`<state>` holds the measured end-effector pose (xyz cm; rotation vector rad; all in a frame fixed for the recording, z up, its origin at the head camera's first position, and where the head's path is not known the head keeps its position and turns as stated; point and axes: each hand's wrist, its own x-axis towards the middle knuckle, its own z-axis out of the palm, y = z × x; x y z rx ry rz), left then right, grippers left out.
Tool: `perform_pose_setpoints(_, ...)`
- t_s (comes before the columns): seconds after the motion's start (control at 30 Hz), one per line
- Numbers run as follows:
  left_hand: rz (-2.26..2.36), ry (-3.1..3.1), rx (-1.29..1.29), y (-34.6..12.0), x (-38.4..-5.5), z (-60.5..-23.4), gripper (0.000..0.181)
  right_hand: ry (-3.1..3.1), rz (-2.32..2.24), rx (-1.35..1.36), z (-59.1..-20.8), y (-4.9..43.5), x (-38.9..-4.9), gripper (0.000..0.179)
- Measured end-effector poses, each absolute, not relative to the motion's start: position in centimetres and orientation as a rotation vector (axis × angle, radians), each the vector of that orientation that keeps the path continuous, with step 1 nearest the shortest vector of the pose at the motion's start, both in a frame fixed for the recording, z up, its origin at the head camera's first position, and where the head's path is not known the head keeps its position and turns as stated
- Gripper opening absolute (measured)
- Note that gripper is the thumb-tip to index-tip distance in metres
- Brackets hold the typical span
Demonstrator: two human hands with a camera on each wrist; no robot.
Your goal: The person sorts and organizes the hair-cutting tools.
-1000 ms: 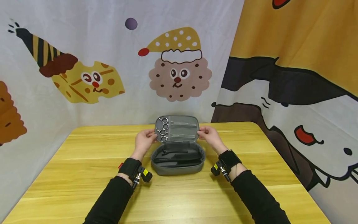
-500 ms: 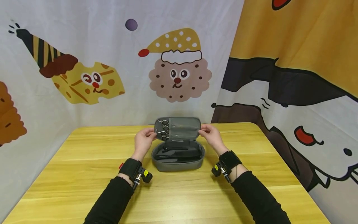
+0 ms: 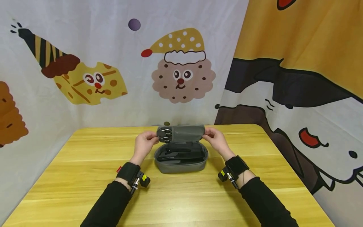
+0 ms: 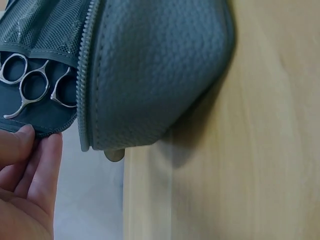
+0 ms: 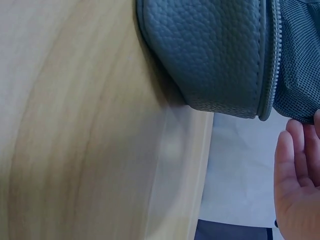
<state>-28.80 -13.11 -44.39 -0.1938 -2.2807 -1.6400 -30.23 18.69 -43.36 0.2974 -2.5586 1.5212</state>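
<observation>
A grey zippered case (image 3: 181,168) stands on the table with its lid (image 3: 187,134) raised. My left hand (image 3: 145,144) pinches the lid's left edge between thumb and fingers, and my right hand (image 3: 216,141) pinches the right edge. Shiny scissors (image 4: 22,103) with ring handles sit in the lid's mesh pocket, their blades hidden. Inside the case lie long black items (image 3: 181,156), too dark to name. From the right wrist, my right fingers (image 5: 285,157) show at the corner of the mesh-lined lid, and the case's pebbled side (image 5: 215,55) fills the top.
The wooden table (image 3: 181,201) extends on both sides of the case, which stands towards the far edge. Behind it hangs a white curtain (image 3: 113,37) with cartoon prints, and another printed curtain (image 3: 306,37) hangs at the right.
The lid has tipped, so its inner face looks much shallower and its top edge sits lower in the head view. Both hands have kept their grip on it.
</observation>
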Motion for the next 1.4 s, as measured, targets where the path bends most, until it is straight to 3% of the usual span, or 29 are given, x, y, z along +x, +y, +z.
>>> perform_pose_setpoints(0.37,-1.456,-2.383,-0.246,-13.7,-28.2,-44.6,0.007,-2.600,1.459,0.329,-43.4,18.8,-29.4,0.015)
perform_pose_setpoints(0.63,-1.264,-2.393,-0.418,-14.2,-27.6,-44.9,0.014,-2.626,1.403,0.413,-43.5,19.1,-28.7,0.012)
perform_pose_setpoints(1.0,-1.067,-2.413,-0.601,-14.5,-26.8,-45.3,0.022,-2.656,1.290,0.540,-43.8,19.4,-28.1,0.022)
perform_pose_setpoints(1.4,-0.798,-2.370,-0.836,-14.5,-26.3,-45.6,0.024,-2.597,1.031,0.826,-44.5,19.8,-27.8,0.026)
